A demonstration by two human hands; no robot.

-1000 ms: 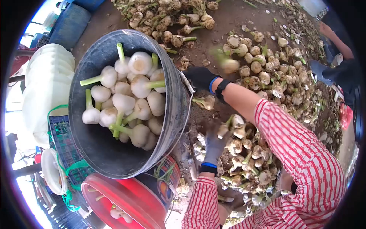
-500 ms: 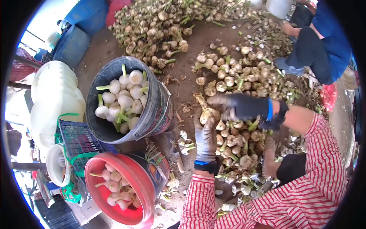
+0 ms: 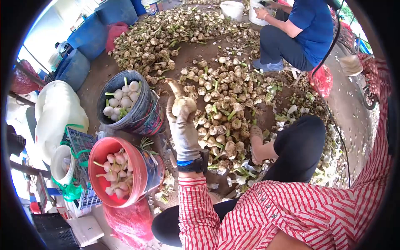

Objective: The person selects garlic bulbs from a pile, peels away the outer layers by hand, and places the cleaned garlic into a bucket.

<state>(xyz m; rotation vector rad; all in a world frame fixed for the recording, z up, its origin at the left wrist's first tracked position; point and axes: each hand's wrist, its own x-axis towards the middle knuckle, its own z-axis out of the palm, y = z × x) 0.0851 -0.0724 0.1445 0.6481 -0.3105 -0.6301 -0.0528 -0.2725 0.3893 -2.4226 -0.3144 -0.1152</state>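
My left hand (image 3: 182, 129), in a pale work glove with a blue and black band at the wrist, grips a garlic bulb (image 3: 183, 106) with a brownish stem pointing up and left. Just right of it lies a heap of unpeeled garlic (image 3: 225, 137) on the ground. To the left stand a dark bucket (image 3: 146, 113) of peeled white bulbs and a red-rimmed bucket (image 3: 143, 166) of pinkish-white bulbs. My right arm, in a red striped sleeve (image 3: 366, 187), reaches out at the right edge; the hand itself is out of sight.
A larger garlic pile (image 3: 162, 35) spreads at the back. A co-worker in a blue shirt (image 3: 310, 31) squats beyond it by white buckets (image 3: 231, 11). Blue tubs (image 3: 85, 36), a pale plastic container (image 3: 62, 116) and a crate (image 3: 81, 146) line the left. A dark cable (image 3: 333, 121) hangs at right.
My right hand has left the bulb and moved out of view to the right. My left hand still holds the garlic, now higher and further left. The view has shifted, showing more of the co-worker.
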